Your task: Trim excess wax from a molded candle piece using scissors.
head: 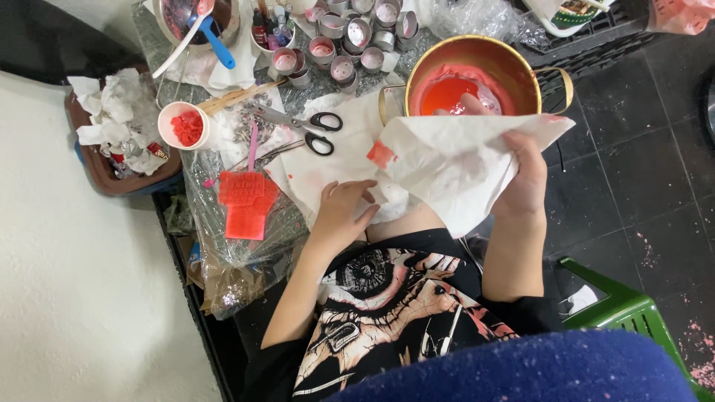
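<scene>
A: What is at the far left?

B: A brown tray [97, 175] with crumpled white tissues [112, 112]. Next to it stands a white cup [186, 126] with red pieces inside, then flat red slabs [244, 201] on clear plastic, and black-handled scissors [309, 130].

A: And the left hand [342, 212]?

B: Its fingers are bent and half closed. They press and pinch the lower left edge of the white paper sheet [447, 167].

A: How does the sheet lie?

B: Its long axis goes from lower left to upper right. One corner points right, past the gold pot [514, 63], which holds red liquid. The sheet has a red spot.

A: The right hand [525, 175]?

B: It is closed on the sheet's right side and lifts it in front of the pot.
</scene>
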